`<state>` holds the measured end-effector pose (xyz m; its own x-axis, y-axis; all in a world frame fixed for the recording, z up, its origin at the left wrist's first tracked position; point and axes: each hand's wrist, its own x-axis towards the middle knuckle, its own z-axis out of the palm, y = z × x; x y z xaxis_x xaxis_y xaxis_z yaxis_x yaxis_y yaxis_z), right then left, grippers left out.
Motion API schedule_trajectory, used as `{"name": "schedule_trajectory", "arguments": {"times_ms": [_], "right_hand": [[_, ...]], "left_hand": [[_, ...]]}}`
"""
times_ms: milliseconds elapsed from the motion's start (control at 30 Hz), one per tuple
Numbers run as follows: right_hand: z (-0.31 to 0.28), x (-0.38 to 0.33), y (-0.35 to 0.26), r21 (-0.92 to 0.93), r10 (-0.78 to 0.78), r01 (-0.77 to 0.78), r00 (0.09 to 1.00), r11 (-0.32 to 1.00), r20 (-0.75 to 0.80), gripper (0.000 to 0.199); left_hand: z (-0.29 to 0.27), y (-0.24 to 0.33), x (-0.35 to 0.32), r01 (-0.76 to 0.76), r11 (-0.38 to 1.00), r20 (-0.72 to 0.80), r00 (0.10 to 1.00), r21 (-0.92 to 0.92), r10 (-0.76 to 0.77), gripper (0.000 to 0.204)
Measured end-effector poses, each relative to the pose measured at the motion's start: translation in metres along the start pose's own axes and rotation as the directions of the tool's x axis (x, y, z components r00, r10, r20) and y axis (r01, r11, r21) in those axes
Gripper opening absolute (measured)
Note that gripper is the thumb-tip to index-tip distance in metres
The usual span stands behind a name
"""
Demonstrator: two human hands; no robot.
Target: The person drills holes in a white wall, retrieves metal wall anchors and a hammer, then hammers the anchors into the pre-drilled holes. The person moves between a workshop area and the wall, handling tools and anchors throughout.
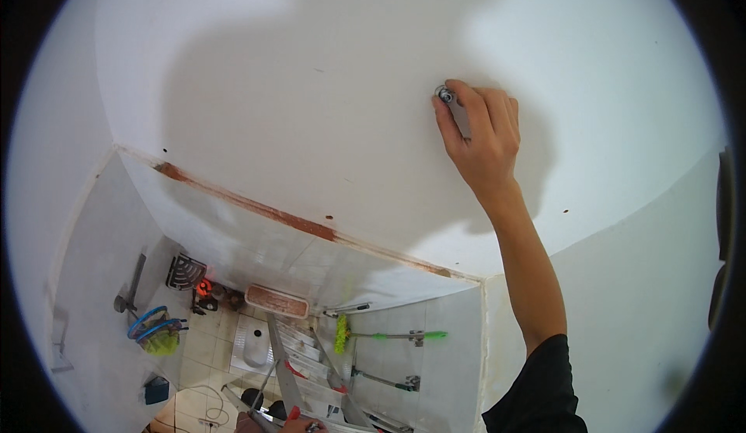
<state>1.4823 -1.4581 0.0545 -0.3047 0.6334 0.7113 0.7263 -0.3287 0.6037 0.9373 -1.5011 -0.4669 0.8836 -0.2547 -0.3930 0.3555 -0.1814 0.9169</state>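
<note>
My right hand (486, 126) reaches up to the white wall, its arm in a black sleeve. Thumb and forefinger close round a small round metal fitting (444, 94) against the wall surface; the fitting looks like a ring or nut with a hollow centre. Low at the bottom edge, beside a stepladder (286, 367), my left hand (298, 426) is only partly in view. Its fingers are curled round something with red and metallic parts that I cannot make out.
A rough reddish-brown strip (287, 219) crosses the wall below. Far down are a squat toilet (255, 345), a reddish trough (277, 301), a black grate (186, 271) and a green-headed mop (342, 333). Blue-rimmed baskets (155, 326) hang on the left wall.
</note>
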Motion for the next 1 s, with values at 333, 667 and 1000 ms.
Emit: {"name": "schedule_trajectory", "arguments": {"times_ms": [333,667,1000], "right_hand": [[0.002,0.002,0.000,-0.017,0.006,-0.006,1.000,1.000,0.007,0.029],[0.000,0.000,-0.010,-0.052,0.075,-0.073,0.997,0.996,0.035,0.034],[-0.005,0.000,-0.015,-0.045,0.147,-0.143,0.985,0.989,0.094,0.034]], "left_hand": [[-0.011,0.016,-0.003,-0.022,0.999,0.027,0.999,-0.023,0.023,0.043],[-0.016,0.018,0.003,-0.080,0.997,0.085,0.993,0.014,0.079,0.040],[-0.011,0.010,0.004,-0.179,0.982,0.013,0.984,0.060,0.178,0.045]]}}
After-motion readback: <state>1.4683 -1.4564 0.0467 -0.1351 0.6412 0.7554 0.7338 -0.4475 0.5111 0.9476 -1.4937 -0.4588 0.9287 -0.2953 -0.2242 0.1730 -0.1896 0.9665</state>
